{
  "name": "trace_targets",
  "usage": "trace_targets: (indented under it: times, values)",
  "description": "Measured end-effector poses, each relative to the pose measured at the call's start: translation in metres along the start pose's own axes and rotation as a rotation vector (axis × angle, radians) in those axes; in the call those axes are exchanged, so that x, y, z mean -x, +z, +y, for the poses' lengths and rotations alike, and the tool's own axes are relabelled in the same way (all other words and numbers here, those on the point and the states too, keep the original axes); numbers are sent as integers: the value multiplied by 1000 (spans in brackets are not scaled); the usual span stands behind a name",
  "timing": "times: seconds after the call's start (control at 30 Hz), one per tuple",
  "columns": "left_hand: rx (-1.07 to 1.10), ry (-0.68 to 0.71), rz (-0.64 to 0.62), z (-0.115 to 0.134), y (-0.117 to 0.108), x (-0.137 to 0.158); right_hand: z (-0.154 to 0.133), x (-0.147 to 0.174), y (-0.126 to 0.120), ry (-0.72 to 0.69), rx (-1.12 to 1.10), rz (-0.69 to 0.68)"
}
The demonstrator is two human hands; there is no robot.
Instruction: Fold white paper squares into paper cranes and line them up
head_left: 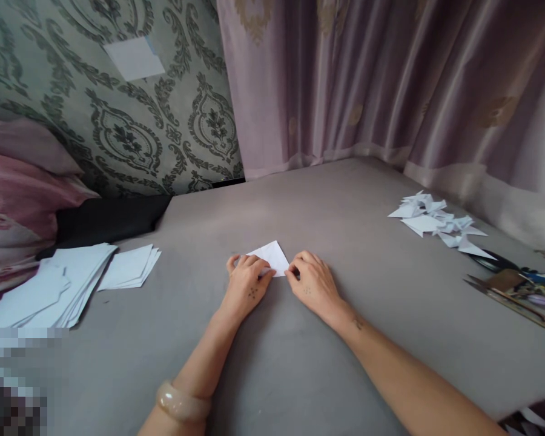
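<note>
The small piece of white paper, pointed at its far side (272, 255), lies on the grey cloth-covered surface (281, 369) in the middle of the scene, and both hands grasp it: the left hand (247, 278) with bent fingers over its left near part, the right hand (312, 280) pinching its right corner. In my judgement, uneven pulling between them could make a crease crooked, and the cloth, if it is soft, could leave it weak.

Soft light, source unclear, casts faint shadows; lower left is pixelated.
</note>
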State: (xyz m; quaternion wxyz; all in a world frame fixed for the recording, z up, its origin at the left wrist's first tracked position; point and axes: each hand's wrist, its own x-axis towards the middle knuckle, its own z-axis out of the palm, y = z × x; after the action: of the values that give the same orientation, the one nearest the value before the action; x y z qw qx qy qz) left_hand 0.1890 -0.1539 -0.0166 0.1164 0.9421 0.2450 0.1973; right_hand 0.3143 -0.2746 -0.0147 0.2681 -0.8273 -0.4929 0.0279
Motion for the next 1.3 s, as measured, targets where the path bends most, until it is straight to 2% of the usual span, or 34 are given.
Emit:
trace_targets:
  times: [0.2,0.33,0.47,0.57,0.77,0.93,1.0,1.1,1.23,1.3]
  values:
    - [-13,-4,-12,-1,2,0,9,-5,-3,103,-85,-43]
    - [-19,0,-27,0,1,-1,17,-7,-9,107,-169,-69]
    - [-24,1,-35,2,0,-1,10,-4,-10,-44,-240,-8]
    - [4,2,-35,1,0,1,-3,2,-6,-199,-231,-70]
    - [103,-38,-49,-15,-12,8,-10,11,-3,-243,-102,-99]
    - [96,3,-37,-30,-21,9,-11,13,-5,-253,-46,-121]
    - [80,38,-8,-31,-19,9,-13,14,-5,-258,-25,-125]
    - [28,62,105,-28,-14,8,-14,16,-5,-274,4,-131]
    - [19,-21,261,-20,-4,6,-15,17,-4,-283,23,-143]
    - [54,-47,274,-16,0,5,-15,17,-5,-277,18,-150]
